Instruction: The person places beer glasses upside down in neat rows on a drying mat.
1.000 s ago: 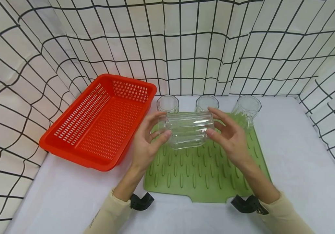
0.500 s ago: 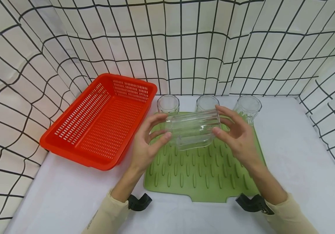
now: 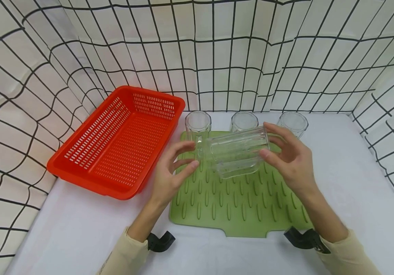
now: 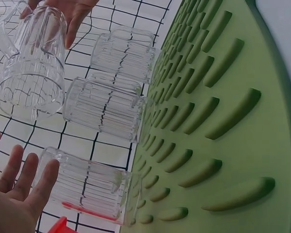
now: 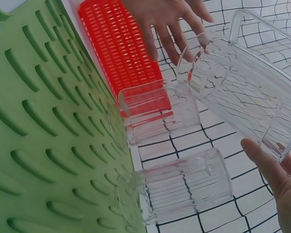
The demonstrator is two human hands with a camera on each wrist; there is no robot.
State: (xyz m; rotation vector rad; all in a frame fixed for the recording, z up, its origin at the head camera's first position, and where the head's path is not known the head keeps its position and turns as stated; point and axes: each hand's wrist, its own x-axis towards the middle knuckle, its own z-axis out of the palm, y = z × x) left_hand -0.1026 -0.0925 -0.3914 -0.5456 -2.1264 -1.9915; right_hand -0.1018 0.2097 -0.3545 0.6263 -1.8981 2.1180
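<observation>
My right hand [image 3: 291, 160] holds a clear glass mug [image 3: 239, 149] sideways above the green ridged mat [image 3: 234, 206], fingers and thumb pinching its right end. Its handle faces me, and its other end points toward my left hand [image 3: 171, 172]. That hand stays a little way left of the mug, fingers spread and loosely bent, with nothing in its grasp. In the left wrist view, the held mug [image 4: 34, 73] hangs beyond the left fingers [image 4: 22, 179]. The right wrist view shows the right thumb [image 5: 264, 160] against the mug's end.
Three more glass mugs stand in a row along the mat's far edge: a left one [image 3: 198, 122], a middle one [image 3: 244, 121] and a right one [image 3: 293, 120]. A red slotted basket [image 3: 94, 187] sits to the left. Behind is a white grid-patterned cloth [image 3: 217, 57].
The mug has moved right with my right hand and tilted, its right end higher. My left hand has let go of it and now stands apart from its left end.
</observation>
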